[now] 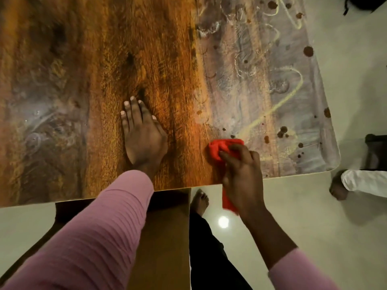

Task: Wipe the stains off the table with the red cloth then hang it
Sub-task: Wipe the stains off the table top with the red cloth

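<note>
My right hand [243, 174] grips the bunched red cloth [222, 148] and holds it on the wooden table [167, 59] near the front edge. One end of the cloth hangs below the edge under my palm. Brown stains [282, 130] and yellowish smears [270, 109] cover the table's right part, just beyond the cloth. My left hand [142, 135] rests flat on the table's middle, fingers straight and pointing away from me.
A wooden chair seat [165, 237] sits under the front edge between my arms. My bare foot [200, 201] stands on the pale floor. Another person's hand and white sleeve [362, 183] are beside the table's right corner, with a dark object [374, 151] behind.
</note>
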Demonstrator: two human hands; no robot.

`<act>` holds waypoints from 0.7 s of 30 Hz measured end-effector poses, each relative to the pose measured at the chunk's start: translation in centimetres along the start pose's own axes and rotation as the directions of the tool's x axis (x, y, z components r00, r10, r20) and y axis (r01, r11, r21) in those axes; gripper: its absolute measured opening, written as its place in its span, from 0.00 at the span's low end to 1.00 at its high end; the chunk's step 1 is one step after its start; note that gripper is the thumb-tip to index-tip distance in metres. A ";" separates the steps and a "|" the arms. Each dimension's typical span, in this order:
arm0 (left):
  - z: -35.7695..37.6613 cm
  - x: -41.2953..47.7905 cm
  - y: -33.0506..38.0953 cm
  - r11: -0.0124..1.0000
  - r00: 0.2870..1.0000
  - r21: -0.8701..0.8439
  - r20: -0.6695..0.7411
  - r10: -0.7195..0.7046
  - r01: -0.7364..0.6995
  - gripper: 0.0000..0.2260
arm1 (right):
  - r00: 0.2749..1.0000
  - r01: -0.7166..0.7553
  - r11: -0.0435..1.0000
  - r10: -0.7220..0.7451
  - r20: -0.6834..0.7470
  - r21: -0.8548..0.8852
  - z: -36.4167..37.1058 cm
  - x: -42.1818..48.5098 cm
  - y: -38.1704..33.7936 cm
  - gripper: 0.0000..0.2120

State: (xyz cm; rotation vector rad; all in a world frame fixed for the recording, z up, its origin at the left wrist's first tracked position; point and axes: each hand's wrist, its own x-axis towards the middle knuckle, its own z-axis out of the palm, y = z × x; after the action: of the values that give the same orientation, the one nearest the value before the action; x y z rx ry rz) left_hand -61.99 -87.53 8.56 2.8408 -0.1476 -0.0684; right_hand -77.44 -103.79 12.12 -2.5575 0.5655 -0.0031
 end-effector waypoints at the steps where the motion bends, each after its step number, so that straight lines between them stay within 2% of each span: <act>1: 0.0 0.1 0.1 1.000 1.000 0.002 0.000 -0.008 0.008 0.25 | 0.999 -0.032 0.999 0.032 -0.026 0.011 0.2 1.4 -0.4 0.24; 4: 0.1 0.0 0.1 1.000 1.000 0.009 0.004 -0.021 0.021 0.25 | 0.999 -0.017 0.999 0.018 -0.031 0.031 1.2 3.1 -2.4 0.24; 8: 0.0 0.0 0.2 1.000 1.000 0.006 0.005 -0.023 0.023 0.24 | 0.978 0.186 0.983 -0.185 0.091 0.001 1.4 -0.3 -1.7 0.29; 10: 0.0 0.1 0.2 1.000 1.000 0.003 0.005 -0.024 0.023 0.24 | 0.961 0.246 0.969 -0.243 0.131 -0.010 0.5 -1.4 0.0 0.29; 12: 0.0 0.1 0.3 1.000 1.000 0.001 0.004 -0.026 0.026 0.24 | 0.974 0.207 0.978 -0.203 0.102 -0.031 -0.7 -0.7 1.7 0.27; 16: 0.0 0.1 0.3 0.999 0.999 0.003 -0.002 -0.032 0.032 0.24 | 0.999 0.028 1.000 -0.028 -0.019 -0.001 -1.2 4.6 0.8 0.24; 18: -0.1 0.1 0.3 0.999 0.999 0.002 0.006 -0.034 0.034 0.24 | 0.999 0.030 1.000 -0.030 -0.037 0.002 -0.3 6.9 -1.0 0.23; 21: -0.2 0.1 0.3 0.999 0.999 0.004 0.013 -0.036 0.036 0.24 | 0.991 0.130 0.992 -0.130 -0.014 -0.004 0.9 6.6 -2.8 0.22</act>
State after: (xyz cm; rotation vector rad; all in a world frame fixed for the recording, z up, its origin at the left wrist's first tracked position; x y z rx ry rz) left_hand -61.93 -87.76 8.84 2.8471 -0.0990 -0.0949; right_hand -70.18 -103.78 11.97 -2.5950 0.4036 -0.0658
